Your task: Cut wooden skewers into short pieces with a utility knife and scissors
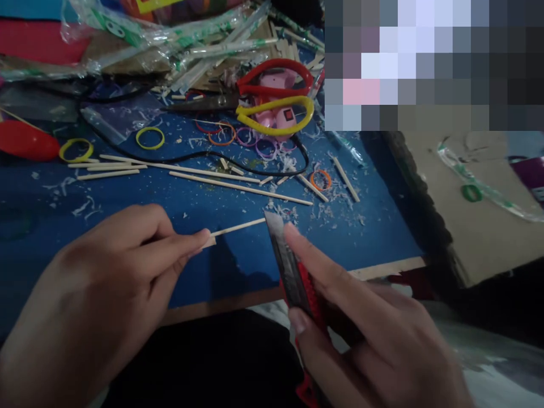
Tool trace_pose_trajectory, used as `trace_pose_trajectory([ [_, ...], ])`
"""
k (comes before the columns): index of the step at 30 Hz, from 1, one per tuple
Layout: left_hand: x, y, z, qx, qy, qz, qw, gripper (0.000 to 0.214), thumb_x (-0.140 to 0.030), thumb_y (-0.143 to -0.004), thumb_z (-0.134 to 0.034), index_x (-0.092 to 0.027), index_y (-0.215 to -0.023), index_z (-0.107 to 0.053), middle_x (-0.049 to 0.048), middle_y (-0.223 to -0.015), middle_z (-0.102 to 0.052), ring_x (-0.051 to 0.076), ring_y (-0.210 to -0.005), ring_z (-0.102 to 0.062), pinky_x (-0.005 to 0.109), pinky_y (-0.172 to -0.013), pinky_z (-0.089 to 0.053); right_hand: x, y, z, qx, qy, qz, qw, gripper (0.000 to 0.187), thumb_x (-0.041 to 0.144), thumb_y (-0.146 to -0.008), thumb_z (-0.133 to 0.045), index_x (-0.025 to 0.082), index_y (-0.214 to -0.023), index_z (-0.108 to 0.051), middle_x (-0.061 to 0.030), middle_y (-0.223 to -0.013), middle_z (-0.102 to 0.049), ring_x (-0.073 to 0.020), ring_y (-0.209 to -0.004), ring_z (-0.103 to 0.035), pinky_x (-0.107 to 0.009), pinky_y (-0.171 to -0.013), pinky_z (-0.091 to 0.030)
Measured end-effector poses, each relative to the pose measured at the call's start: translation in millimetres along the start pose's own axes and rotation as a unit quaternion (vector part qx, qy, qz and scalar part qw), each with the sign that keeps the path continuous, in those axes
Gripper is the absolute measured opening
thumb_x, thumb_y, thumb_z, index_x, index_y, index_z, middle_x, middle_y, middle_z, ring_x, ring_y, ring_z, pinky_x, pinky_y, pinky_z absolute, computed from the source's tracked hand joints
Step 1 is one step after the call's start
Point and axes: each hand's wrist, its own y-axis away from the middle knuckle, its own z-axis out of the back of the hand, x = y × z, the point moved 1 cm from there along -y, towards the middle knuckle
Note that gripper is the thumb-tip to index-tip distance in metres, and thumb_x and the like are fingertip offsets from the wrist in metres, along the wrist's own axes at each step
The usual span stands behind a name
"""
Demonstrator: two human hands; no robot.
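Note:
My left hand (pixel 114 283) pinches a thin wooden stick (pixel 238 226) between thumb and forefinger, its free end pointing right. Just below it, a short pale wooden end pokes out by the fingertips. In my right hand (pixel 369 323) is a red and black box cutter (pixel 293 272), with the forefinger laid along its upper part. The blade reaches the far tip of the stick and seems to touch it. Beyond the hands, several loose wooden sticks (pixel 238 186) lie on the blue table (pixel 238 266) among pale shavings.
Scissors (pixel 276 102) with red and yellow handles lie near a pink object (pixel 283 122) and a black cord (pixel 170 160). Coloured rubber bands (pixel 150 137) are scattered about. A red balloon (pixel 28 140) sits left, plastic wrappers (pixel 161 34) behind, cardboard (pixel 476 243) at right.

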Motion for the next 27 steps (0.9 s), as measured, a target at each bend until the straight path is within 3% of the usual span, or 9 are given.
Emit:
trace_pose_trajectory([
  [5,4,0,1.5,0.046,-0.065,0.000,0.997,0.029,-0.025,-0.102,-0.049,-0.036,-0.114,-0.074,-0.0019,-0.085,-0.060,0.013,-0.065,-0.052,0.030,-0.054,-0.032,-6,-8,3,-0.010,0.007,0.030,0.999,0.072,0.017,-0.092,-0.053,0.035,-0.160,-0.034,0.0020,-0.083,-0.077,-0.0174,-0.055,-0.067,-0.028,-0.052,-0.060],
  [8,5,-1,1.8,0.037,-0.050,0.001,0.998,0.029,-0.025,-0.103,-0.048,-0.034,-0.106,-0.075,-0.0029,-0.085,-0.059,0.011,-0.063,-0.049,0.029,-0.055,-0.031,-7,-9,2,-0.018,0.043,0.030,0.998,0.072,0.022,-0.092,-0.054,0.035,-0.160,-0.034,0.0006,-0.088,-0.079,-0.0180,-0.058,-0.069,-0.028,-0.051,-0.060],
  [12,7,-2,0.9,0.017,-0.034,-0.020,0.999,0.030,-0.025,-0.103,-0.047,-0.039,-0.113,-0.073,-0.0018,-0.093,-0.060,0.012,-0.067,-0.052,0.029,-0.060,-0.039,-8,-11,-3,-0.015,0.058,0.035,0.998,0.072,0.024,-0.092,-0.054,0.033,-0.161,-0.033,-0.0028,-0.099,-0.080,-0.0184,-0.060,-0.070,-0.029,-0.050,-0.059],
  [16,10,-2,0.1,0.004,-0.046,-0.053,0.998,0.027,-0.034,-0.104,-0.048,-0.039,-0.115,-0.071,-0.0002,-0.102,-0.064,0.014,-0.076,-0.059,0.028,-0.065,-0.046,-11,-15,-10,-0.004,0.008,0.058,0.998,0.072,0.019,-0.094,-0.054,0.025,-0.162,-0.031,0.0007,-0.083,-0.077,-0.0157,-0.055,-0.066,-0.027,-0.055,-0.059],
  [21,6,-5,3.1,0.002,-0.034,-0.051,0.998,0.024,-0.034,-0.104,-0.049,-0.034,-0.110,-0.072,-0.0007,-0.102,-0.068,0.015,-0.083,-0.063,0.027,-0.070,-0.049,-15,-18,-13,-0.022,0.008,0.052,0.998,0.068,0.020,-0.094,-0.056,0.022,-0.159,-0.036,0.0049,-0.068,-0.069,-0.0135,-0.045,-0.056,-0.025,-0.046,-0.051],
  [27,1,-8,7.1,0.000,-0.004,-0.052,0.999,0.022,-0.029,-0.101,-0.054,-0.031,-0.106,-0.075,-0.0001,-0.099,-0.069,0.015,-0.083,-0.064,0.027,-0.074,-0.051,-13,-19,-14,-0.022,0.000,0.036,0.999,0.068,0.018,-0.092,-0.055,0.020,-0.158,-0.038,0.0056,-0.069,-0.069,-0.0128,-0.044,-0.054,-0.026,-0.048,-0.052],
])
